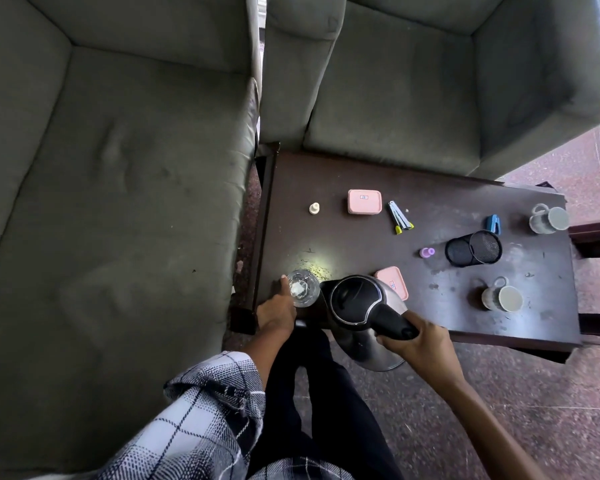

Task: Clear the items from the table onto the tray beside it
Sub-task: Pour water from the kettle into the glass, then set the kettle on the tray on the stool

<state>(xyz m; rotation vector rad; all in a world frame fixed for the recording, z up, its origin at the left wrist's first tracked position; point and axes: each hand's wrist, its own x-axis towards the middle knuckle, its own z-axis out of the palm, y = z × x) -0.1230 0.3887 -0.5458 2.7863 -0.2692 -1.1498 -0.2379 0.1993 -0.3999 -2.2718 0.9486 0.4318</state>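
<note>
At the bench's (465,202) near-left corner the left hand (278,313) clasped the glass (303,288). Just beside it, the right hand (420,344) gripped the kettle (357,299) by its handle, which pointed toward the person.

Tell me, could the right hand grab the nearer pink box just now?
Probably not yet. The right hand grips the kettle by its black handle, and the kettle hangs between it and the nearer pink box, covering part of it. Once the kettle is put down, the box looks close enough.
</note>
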